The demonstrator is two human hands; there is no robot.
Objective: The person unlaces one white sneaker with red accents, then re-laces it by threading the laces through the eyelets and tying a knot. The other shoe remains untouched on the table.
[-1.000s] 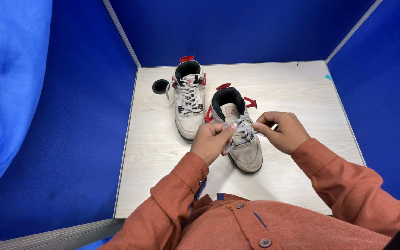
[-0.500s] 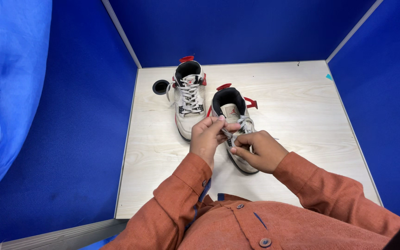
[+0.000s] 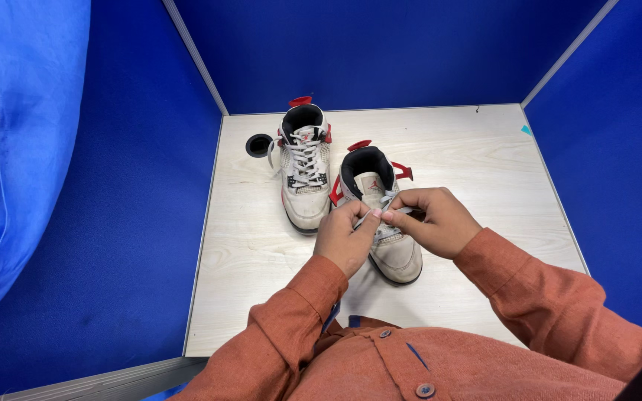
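Head view, looking down on a pale wood-grain surface [image 3: 477, 156] boxed in by blue partition walls [image 3: 380, 52] on three sides; loose blue cloth [image 3: 16, 148] hangs at far left. Two white high-top sneakers with black collars and red trim stand side by side, toes toward the person. The laced sneaker [image 3: 304, 178] sits to the left and a little further back, untouched, laces tied across its tongue. The near sneaker [image 3: 380, 215] sits just right of it, close but with a gap showing between the soles; a small red emblem marks its white tongue, and red tabs stick out at heel and both sides. Left hand [image 3: 347, 238] and right hand [image 3: 432, 221] meet over this shoe's lace area, fingertips nearly touching. Each grip is closed, thumb against forefinger, pinched on a grey lace [image 3: 369, 217] pulled taut between them. Both sleeves are rust-orange. A round black cable hole [image 3: 258, 145] lies in the surface beside the laced sneaker. A small teal sticker [image 3: 526, 130] sits at the right edge near the wall.
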